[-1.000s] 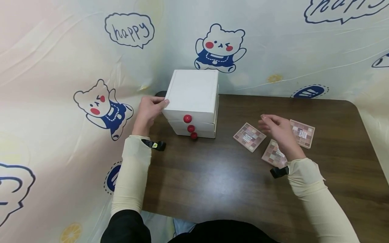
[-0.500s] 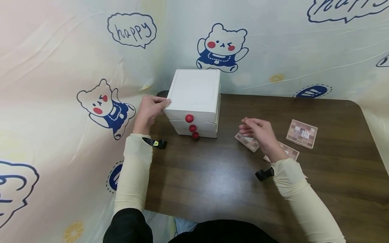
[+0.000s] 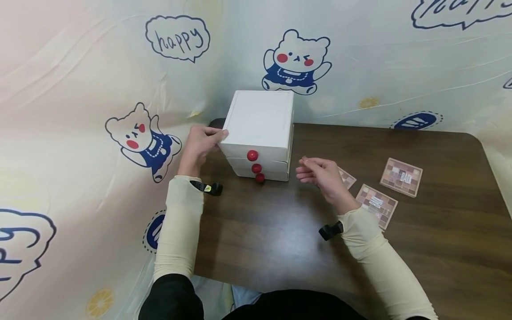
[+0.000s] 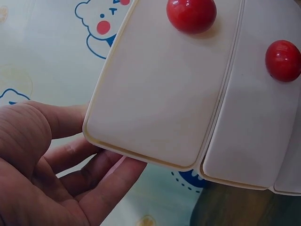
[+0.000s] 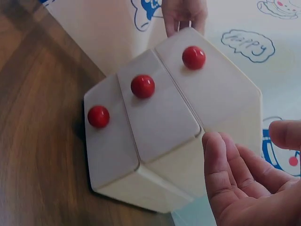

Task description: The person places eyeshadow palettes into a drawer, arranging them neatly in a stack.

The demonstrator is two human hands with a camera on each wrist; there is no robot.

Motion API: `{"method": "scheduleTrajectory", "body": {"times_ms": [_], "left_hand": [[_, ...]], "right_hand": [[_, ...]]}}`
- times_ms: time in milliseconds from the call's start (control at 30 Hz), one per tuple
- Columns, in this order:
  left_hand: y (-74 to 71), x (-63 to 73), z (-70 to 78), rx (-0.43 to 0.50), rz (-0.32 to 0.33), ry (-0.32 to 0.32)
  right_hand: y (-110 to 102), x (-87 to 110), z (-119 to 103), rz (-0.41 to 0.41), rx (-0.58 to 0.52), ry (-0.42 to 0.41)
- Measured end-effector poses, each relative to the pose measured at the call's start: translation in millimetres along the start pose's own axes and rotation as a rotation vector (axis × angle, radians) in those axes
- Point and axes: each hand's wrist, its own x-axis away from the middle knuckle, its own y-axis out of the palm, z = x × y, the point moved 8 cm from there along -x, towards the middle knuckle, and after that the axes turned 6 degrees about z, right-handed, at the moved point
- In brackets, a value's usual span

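Three knobs (image 3: 256, 168) face you; just right of them your right hand (image 3: 324, 178) hangs empty, fingers loosely bent. Farther off, your left hand (image 3: 200, 144) seems to grip the box (image 3: 260, 119) by its upper left edge, on the table's (image 3: 256, 240) far left.

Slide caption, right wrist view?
Open right hand near a white three-drawer box with red knobs, left hand at its far corner.

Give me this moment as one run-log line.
left grip: holds box, left side | right grip: empty, right of box | drawers: closed | squares: three, on table
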Motion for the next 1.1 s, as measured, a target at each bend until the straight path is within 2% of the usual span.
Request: {"method": "scheduleTrajectory", "body": {"times_ms": [333,633,833,1100], "left_hand": [[-1.0,1.3,-1.2,-0.004,-0.005,-0.001],[-0.7,-0.6,-4.8,0.004,-0.008,-0.023],[-2.8,-0.1,-8.4,0.016,0.002,-0.044],[-3.0,1.3,-8.3,-0.004,0.008,-0.022]], "right_hand": [[36,-0.7,8,-0.039,-0.036,0.028],[68,-3.0,14,-0.079,-0.100,0.105],[86,-7.5,22,-0.075,-0.180,0.163],[108,-15.2,26,-0.047,-0.255,0.215]]}}
